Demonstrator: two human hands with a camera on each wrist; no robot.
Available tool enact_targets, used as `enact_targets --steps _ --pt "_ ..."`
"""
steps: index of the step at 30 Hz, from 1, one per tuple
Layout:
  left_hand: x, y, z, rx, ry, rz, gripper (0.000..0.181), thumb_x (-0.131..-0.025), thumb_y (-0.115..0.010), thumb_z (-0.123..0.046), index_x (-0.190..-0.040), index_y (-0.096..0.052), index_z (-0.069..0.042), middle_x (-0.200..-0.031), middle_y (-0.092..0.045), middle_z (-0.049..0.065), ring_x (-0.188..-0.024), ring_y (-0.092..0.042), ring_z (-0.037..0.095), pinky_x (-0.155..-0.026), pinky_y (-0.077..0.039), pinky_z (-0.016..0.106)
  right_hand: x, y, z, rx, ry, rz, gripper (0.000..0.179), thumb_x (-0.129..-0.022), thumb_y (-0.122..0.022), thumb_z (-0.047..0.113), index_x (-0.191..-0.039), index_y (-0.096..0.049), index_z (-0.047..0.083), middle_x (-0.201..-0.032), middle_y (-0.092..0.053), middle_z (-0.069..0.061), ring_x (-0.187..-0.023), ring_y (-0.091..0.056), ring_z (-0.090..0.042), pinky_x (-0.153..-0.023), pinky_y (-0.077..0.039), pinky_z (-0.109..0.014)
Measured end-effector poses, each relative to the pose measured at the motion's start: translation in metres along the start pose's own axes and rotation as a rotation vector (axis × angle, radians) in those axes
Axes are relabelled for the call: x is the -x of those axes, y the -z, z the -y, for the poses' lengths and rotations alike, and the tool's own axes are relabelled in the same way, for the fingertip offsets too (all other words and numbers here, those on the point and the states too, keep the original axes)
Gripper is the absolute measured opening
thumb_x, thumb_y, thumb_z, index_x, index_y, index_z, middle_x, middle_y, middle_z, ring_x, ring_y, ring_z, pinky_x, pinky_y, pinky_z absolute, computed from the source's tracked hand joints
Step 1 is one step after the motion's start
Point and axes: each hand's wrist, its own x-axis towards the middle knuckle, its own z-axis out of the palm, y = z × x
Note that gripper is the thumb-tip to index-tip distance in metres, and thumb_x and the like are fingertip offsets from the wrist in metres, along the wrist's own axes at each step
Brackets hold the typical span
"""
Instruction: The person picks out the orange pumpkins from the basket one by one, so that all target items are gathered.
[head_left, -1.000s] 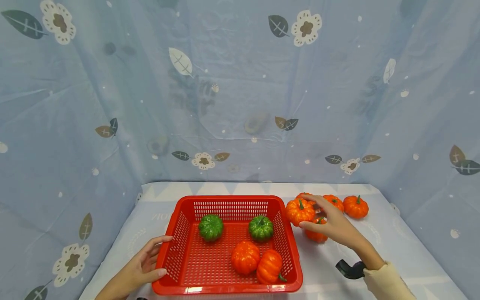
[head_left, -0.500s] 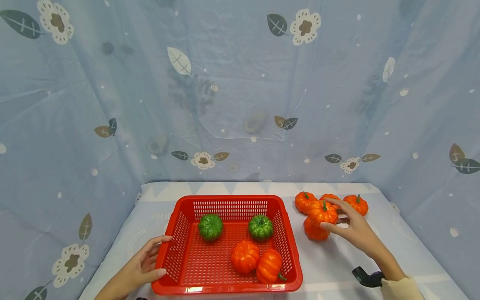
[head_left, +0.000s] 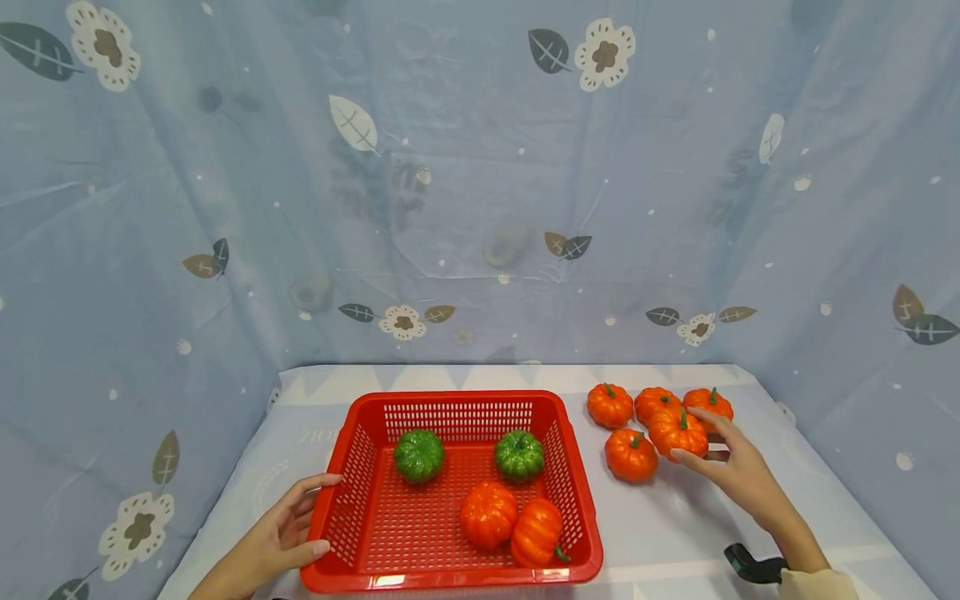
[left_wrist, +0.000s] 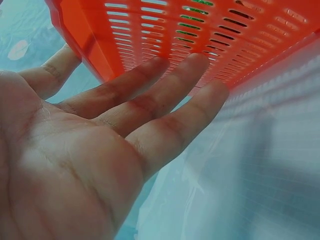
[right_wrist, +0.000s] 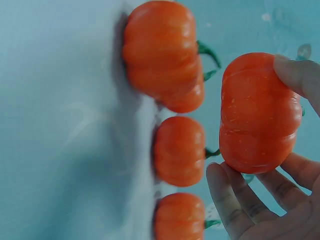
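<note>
My right hand (head_left: pixel 731 475) grips a small orange pumpkin (head_left: pixel 677 433) with a green stem between thumb and fingers. In the right wrist view this held pumpkin (right_wrist: pixel 259 114) is off the table, its stem hidden. Several like pumpkins stand close by, the nearest orange pumpkin (head_left: pixel 631 456) just to its left. On the left, my left hand (head_left: pixel 281 533) touches the side of a red plastic basket (head_left: pixel 450 581). Its fairly straight fingers rest against the slotted wall (left_wrist: pixel 150 35) in the left wrist view. Inside lie two green pumpkins (head_left: pixel 419 457) and two orange-red pumpkins (head_left: pixel 488 515).
At the back right sit more orange pumpkins, among them one at the left (head_left: pixel 610 406) and one at the right (head_left: pixel 708 403). A pale patterned cloth covers the table (head_left: pixel 660 542). Blue printed curtains (head_left: pixel 480 208) stand behind and at both sides.
My right hand has carried the orange pumpkin from beside the basket's right rim further right, past the other pumpkins. The left hand and the basket have stayed in place.
</note>
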Motion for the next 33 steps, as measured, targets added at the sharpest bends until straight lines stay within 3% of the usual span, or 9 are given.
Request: enact_targets --steps 4,8,11,15,19,25,30,33 --pt "0.000 0.001 0.002 -0.005 -0.003 0.004 0.066 -0.100 -0.062 -0.003 -0.156 -0.027 -0.010 -0.153 -0.029 0.036 -0.124 -0.060 0.020 -0.094 -0.057 0.048 0.001 -0.001 -0.012 0.040 0.004 -0.027 0.084 -0.091 -0.079 0.040 -0.155 -0.038 0.005 -0.140 -0.049 -0.023 -0.116 -0.053 -0.032 -0.080 -0.052 -0.016" --pt "0.000 0.002 0.003 -0.010 -0.005 0.000 0.067 -0.100 -0.062 -0.003 -0.157 -0.026 -0.010 -0.153 -0.030 0.036 -0.124 -0.060 0.022 -0.093 -0.057 0.048 -0.001 -0.002 -0.024 0.058 -0.018 -0.024 0.085 -0.091 -0.079 0.041 -0.153 -0.038 0.002 -0.145 -0.045 -0.026 -0.119 -0.052 -0.037 -0.078 -0.050 -0.014" --pt "0.000 0.000 0.002 -0.025 0.029 -0.036 0.068 -0.100 -0.064 -0.006 -0.157 -0.027 -0.011 -0.155 -0.029 0.035 -0.127 -0.058 0.028 -0.093 -0.057 0.049 -0.001 -0.004 -0.033 0.059 -0.050 -0.003 0.085 -0.091 -0.079 0.040 -0.153 -0.037 0.000 -0.147 -0.042 -0.030 -0.120 -0.053 -0.043 -0.078 -0.050 -0.015" --pt "0.001 -0.003 0.001 -0.040 0.077 -0.079 0.070 -0.099 -0.068 -0.010 -0.156 -0.027 -0.013 -0.158 -0.027 0.033 -0.130 -0.054 0.038 -0.091 -0.057 0.050 -0.001 -0.007 -0.042 0.063 -0.076 0.019 0.086 -0.091 -0.079 0.041 -0.153 -0.036 0.000 -0.146 -0.042 -0.032 -0.120 -0.054 -0.045 -0.081 -0.052 -0.022" --pt "0.001 -0.002 0.001 -0.032 0.072 -0.065 0.071 -0.099 -0.067 -0.009 -0.157 -0.026 -0.013 -0.158 -0.026 0.033 -0.129 -0.055 0.037 -0.091 -0.057 0.051 -0.003 -0.010 -0.048 0.071 -0.070 0.022 0.085 -0.090 -0.080 0.041 -0.153 -0.037 0.001 -0.145 -0.044 -0.033 -0.120 -0.055 -0.046 -0.084 -0.055 -0.030" --pt "0.001 0.000 0.001 -0.004 0.065 -0.029 0.069 -0.101 -0.064 -0.007 -0.157 -0.026 -0.015 -0.159 -0.023 0.034 -0.127 -0.056 0.036 -0.092 -0.055 0.054 -0.003 -0.015 -0.052 0.076 -0.087 0.041 0.086 -0.089 -0.081 0.041 -0.152 -0.038 0.003 -0.144 -0.044 -0.034 -0.120 -0.056 -0.046 -0.083 -0.055 -0.029" --pt "0.001 0.000 0.000 -0.005 0.077 -0.039 0.068 -0.101 -0.065 -0.009 -0.157 -0.027 -0.017 -0.160 -0.023 0.033 -0.127 -0.056 0.035 -0.092 -0.056 0.054 -0.004 -0.016 -0.053 0.069 -0.118 0.056 0.089 -0.090 -0.080 0.044 -0.154 -0.035 0.002 -0.145 -0.042 -0.035 -0.120 -0.055 -0.047 -0.089 -0.057 -0.045" --pt "0.000 -0.001 -0.001 -0.009 0.075 -0.040 0.069 -0.101 -0.065 -0.008 -0.157 -0.025 -0.015 -0.160 -0.023 0.033 -0.127 -0.056 0.036 -0.092 -0.056 0.053 -0.004 -0.016 -0.054 0.066 -0.116 0.063 0.089 -0.090 -0.079 0.043 -0.155 -0.034 0.002 -0.146 -0.043 -0.035 -0.121 -0.055 -0.047 -0.090 -0.056 -0.046"
